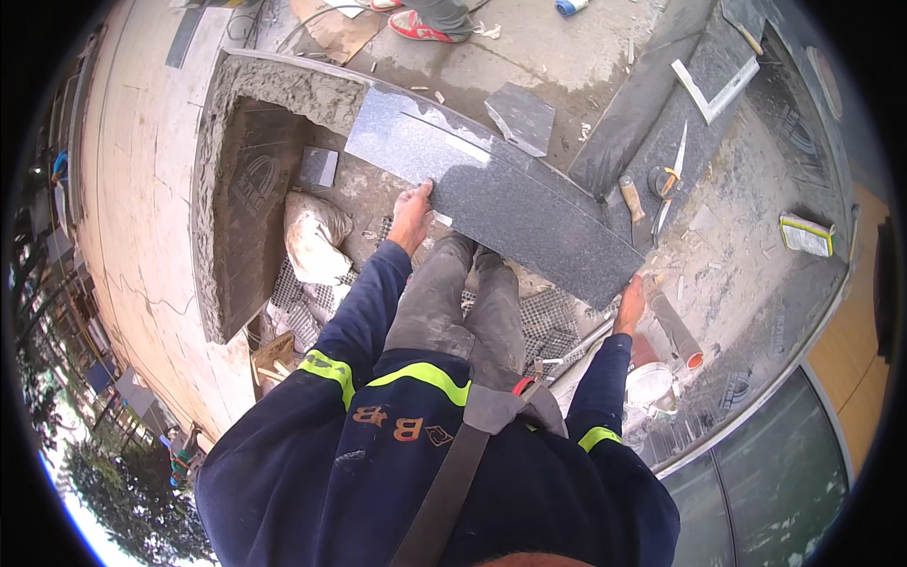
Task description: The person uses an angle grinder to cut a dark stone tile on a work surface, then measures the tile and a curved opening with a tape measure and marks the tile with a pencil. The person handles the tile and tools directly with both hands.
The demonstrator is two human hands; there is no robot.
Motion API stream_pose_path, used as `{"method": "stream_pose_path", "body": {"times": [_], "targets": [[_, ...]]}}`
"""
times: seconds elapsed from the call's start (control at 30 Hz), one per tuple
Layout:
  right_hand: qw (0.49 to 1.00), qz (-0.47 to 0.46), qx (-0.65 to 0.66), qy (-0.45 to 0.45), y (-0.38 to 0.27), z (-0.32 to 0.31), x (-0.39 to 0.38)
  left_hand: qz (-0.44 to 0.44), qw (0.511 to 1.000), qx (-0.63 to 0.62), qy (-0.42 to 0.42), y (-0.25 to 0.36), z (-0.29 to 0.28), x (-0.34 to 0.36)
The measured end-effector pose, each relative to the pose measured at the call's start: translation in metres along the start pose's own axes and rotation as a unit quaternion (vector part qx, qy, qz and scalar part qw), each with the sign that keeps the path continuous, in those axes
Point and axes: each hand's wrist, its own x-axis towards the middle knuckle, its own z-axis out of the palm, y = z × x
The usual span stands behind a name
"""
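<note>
A long, speckled grey stone slab lies slantwise in front of me, along the top of a low wall. My left hand grips its near edge left of the middle, thumb on the upper face. At the slab's right end, my right hand is closed round the near corner. Its fingers are partly hidden beneath the stone. Beyond the slab's left end, wet grey mortar covers the wall top. I cannot tell whether the slab rests fully on the wall.
A broken stone piece lies beyond the slab. To the right are a wooden-handled tool, a pale L-shaped square and a pipe. A white sack sits left of my legs. Another person's red shoe shows at the top.
</note>
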Motion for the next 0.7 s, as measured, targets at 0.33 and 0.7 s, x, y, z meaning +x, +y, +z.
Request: {"method": "stream_pose_path", "body": {"times": [0.33, 0.7], "targets": [[0.992, -0.051, -0.081, 0.085, -0.049, 0.024, -0.050, -0.011, 0.993, 0.117, -0.012, 0.019, -0.040, -0.036], [0.993, -0.054, 0.001, 0.107, -0.066, 0.028, -0.080, 0.107, 0.982, 0.031, -0.152, 0.062, -0.072, -0.070]]}}
